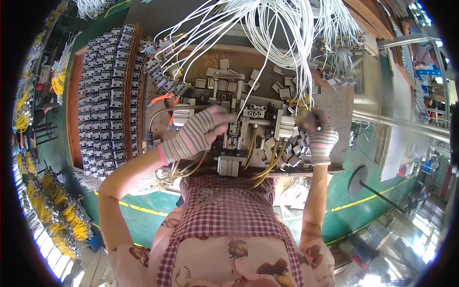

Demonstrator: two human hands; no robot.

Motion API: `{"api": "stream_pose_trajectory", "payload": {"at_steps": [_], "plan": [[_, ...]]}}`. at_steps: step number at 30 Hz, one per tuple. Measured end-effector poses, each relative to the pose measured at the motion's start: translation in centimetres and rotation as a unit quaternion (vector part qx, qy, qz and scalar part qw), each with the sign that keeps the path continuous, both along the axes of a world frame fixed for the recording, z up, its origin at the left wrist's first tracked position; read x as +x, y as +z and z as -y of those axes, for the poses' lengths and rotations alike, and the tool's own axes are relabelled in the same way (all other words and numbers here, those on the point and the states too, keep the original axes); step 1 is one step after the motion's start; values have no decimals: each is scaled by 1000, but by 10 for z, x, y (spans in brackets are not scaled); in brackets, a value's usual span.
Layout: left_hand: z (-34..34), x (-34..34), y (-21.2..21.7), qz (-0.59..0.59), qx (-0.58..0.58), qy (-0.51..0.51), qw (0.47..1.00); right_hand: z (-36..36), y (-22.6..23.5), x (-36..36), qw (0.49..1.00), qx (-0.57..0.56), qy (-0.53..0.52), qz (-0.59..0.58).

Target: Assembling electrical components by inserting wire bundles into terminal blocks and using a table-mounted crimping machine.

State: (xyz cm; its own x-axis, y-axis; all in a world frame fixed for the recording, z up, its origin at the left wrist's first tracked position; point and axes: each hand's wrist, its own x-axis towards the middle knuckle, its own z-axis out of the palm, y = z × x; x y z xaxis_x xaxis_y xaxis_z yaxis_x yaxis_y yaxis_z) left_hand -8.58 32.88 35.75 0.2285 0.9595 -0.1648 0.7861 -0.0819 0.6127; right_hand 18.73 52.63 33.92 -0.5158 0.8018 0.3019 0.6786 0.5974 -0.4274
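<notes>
My left hand (203, 129), in a striped knit glove, reaches over a small metal press fixture (244, 138) at the middle of the bench; its fingers pinch a white wire (253, 81) near the fixture's top. My right hand (318, 131), also in a striped glove, rests at the fixture's right side, fingers closed on the ends of white wires with brass terminals. Many white wires (287, 28) hang down from above into the work area.
A wooden tray (74, 95) on the left holds several rows of grey switch parts (103, 95). Loose grey metal blocks (287, 153) lie around the fixture. Yellow tubes (265, 167) run under it. Bundles of yellow wire (57, 201) lie at the far left on the green floor.
</notes>
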Motion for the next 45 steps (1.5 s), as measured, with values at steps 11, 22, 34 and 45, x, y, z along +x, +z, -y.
{"api": "stream_pose_trajectory", "payload": {"at_steps": [11, 22, 34, 45], "plan": [[-47, 2, -5, 255, -198, 246, 914, 60, 67, 39, 916, -359, 156, -88], [-5, -114, 116, 50, 102, 234, 966, 46, 57, 13, 928, -343, 138, -52], [138, -453, -1, 49, -13, 801, 597, 63, 55, -15, 968, -32, 234, 87], [120, -491, -18, 226, 293, 803, 467, 64, 38, -1, 968, 22, 244, 47]]}}
